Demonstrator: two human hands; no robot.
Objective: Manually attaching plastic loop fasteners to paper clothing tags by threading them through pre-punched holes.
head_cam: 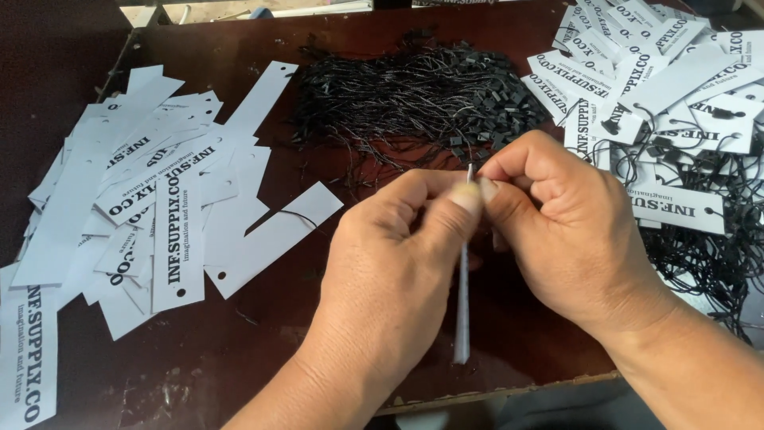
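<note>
My left hand (390,263) and right hand (569,231) are bare, no gloves, rings or sleeves, with short nails.

Bare table (263,334) is left open in front of the hands, so that strip can be crossed freely. The left side is blocked by a loose pile of white tags (143,207), the far middle by a black string heap (406,99), the right by strung tags (676,119)
</note>
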